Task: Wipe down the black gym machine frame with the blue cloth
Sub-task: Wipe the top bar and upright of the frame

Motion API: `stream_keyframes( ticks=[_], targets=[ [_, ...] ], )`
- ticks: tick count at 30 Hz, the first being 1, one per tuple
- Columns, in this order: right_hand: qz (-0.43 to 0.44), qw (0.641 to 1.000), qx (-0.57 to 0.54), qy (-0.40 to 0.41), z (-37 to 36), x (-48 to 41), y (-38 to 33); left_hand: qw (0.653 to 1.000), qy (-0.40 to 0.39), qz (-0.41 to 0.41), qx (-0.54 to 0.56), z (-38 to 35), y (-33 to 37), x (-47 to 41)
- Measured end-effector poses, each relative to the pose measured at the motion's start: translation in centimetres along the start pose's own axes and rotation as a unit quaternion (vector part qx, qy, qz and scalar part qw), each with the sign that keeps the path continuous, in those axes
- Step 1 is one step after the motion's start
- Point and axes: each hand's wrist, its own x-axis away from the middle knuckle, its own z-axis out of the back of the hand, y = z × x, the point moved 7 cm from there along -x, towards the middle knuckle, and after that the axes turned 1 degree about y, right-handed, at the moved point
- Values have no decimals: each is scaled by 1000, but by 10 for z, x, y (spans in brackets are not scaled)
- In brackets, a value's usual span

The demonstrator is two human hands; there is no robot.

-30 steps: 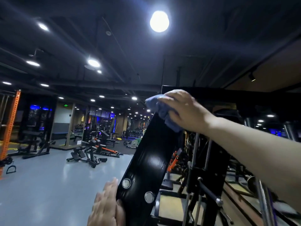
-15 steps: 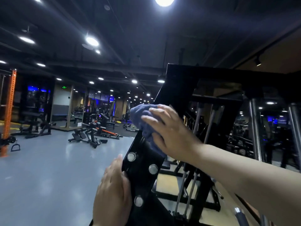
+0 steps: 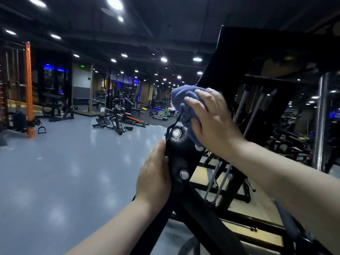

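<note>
Nearest, low centre: braces left hand (image 3: pixel 154 173) flat against the left edge of the black frame (image 3: pixel 219 70), on its slanted beam. Fingers straight and together, pointing up the beam; thumb out of sight. Grips nothing, only rests there. Three round silver bolts (image 3: pixel 184 174) on the beam's glossy face, just right of those fingers.

Higher on the same beam: holds blue cloth (image 3: pixel 181 100) bunched under right hand (image 3: pixel 213 124). Fingers slightly apart and curled over the wad, pressing it to the beam's face just above the top bolt. Spills past the fingertips toward the beam's left edge, touching the metal. Some blur on the hand.

Behind the beam, to the right: chrome guide rods (image 3: pixel 321 116) and more black crossbars of the machine.

Farther, left half: glossy grey floor (image 3: pixel 73 162). Black benches (image 3: pixel 114 120) mid-room. Orange upright (image 3: pixel 28 85) near the left side, with a handle (image 3: pixel 42 129) hanging just beside it. Coloured weight plates (image 3: pixel 161 113) at the back, too small for detail.

Overhead: round ceiling lights (image 3: pixel 115 2) on a dark ceiling.
</note>
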Motion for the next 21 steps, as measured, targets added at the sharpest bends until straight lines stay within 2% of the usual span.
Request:
stream_keyframes(
  ticks=[2, 7, 11, 13, 17, 19, 21],
  targets=[
    [46, 999, -9, -7, -12, 24, -31, 1000, -25, -8, 7, 3, -6, 9],
    [63, 998, 19, -23, -18, 49, -50, 996, -78, 19, 26, 14, -33, 29],
    [166, 983, 1, -83, -32, 79, -76, 992, -94, 65, 63, 29, -47, 50],
    [160, 983, -15, -94, -34, 87, -85, 982, -95, 106, 121, 37, -52, 61],
    [69, 996, 2, -62, -40, 95, -101, 941, -108, 214, 238, 45, -64, 77],
    [76, 996, 18, -38, -49, 114, -121, 919, -102, 269, 271, 52, -73, 92],
    [110, 992, -2, -66, -68, 140, -145, 916, -110, 285, 260, 61, -76, 106]
  ],
)
